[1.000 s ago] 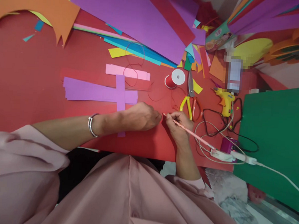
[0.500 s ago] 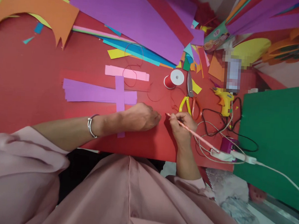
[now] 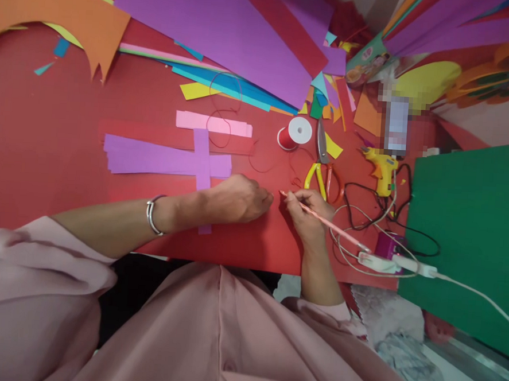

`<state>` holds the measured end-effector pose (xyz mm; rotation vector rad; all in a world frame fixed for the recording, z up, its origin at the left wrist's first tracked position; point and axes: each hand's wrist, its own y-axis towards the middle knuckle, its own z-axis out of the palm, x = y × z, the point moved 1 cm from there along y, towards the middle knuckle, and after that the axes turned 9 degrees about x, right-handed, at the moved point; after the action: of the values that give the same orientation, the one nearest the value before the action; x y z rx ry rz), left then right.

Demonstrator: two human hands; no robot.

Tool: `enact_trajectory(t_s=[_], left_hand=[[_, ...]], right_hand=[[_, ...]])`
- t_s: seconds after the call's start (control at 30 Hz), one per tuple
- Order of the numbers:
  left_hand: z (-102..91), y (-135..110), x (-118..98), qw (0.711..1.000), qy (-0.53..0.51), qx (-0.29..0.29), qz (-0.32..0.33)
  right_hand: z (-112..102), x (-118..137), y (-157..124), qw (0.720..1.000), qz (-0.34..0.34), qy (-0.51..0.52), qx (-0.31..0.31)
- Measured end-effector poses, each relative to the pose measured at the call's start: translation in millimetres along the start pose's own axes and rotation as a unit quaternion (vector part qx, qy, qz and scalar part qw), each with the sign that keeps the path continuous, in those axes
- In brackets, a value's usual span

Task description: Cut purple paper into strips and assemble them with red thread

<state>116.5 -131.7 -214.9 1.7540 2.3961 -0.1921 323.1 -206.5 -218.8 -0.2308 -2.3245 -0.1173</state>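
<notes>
My left hand (image 3: 243,200) is closed over the red tabletop, thumb and fingertips pressed together; anything they hold is hidden. A pink striped pencil (image 3: 340,230) is gripped in my right hand (image 3: 308,215), its tip pointing left toward the left fingertips, with a small gap between. Under my left wrist runs a crosswise purple strip (image 3: 202,153), lying over a fanned stack of purple strips (image 3: 148,157). Beyond these is a stack of pink strips (image 3: 190,120). A spool of red thread (image 3: 287,137) and scissors (image 3: 321,146) with yellow and orange handles lie beyond my right hand.
A yellow glue gun (image 3: 383,171) and tangled cables lie to the right, near a white power connector (image 3: 379,263). A green board (image 3: 467,238) stands at the right edge. Large purple sheets (image 3: 229,34) and an orange cutout (image 3: 63,6) cover the far side.
The view has shifted very slightly. Both hands and the pencil keep nearly the same place and grip.
</notes>
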Motion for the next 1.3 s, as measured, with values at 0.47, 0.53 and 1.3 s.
enact_trajectory(t_s=[0.47,0.53,1.3], left_hand=[[2.6,0.1,0.7,1.0,0.005,-0.008,0.01],[1.8,-0.1,0.5,1.0,0.01,-0.009,0.008],[2.5,0.3,0.5,1.0,-0.01,-0.007,-0.002]], right_hand=[[0.4,0.1,0.9,1.0,-0.021,0.002,0.004],[1.4,-0.3,0.7,1.0,-0.015,-0.003,0.009],[0.7,6.4,0.7,1.0,-0.026,0.011,0.013]])
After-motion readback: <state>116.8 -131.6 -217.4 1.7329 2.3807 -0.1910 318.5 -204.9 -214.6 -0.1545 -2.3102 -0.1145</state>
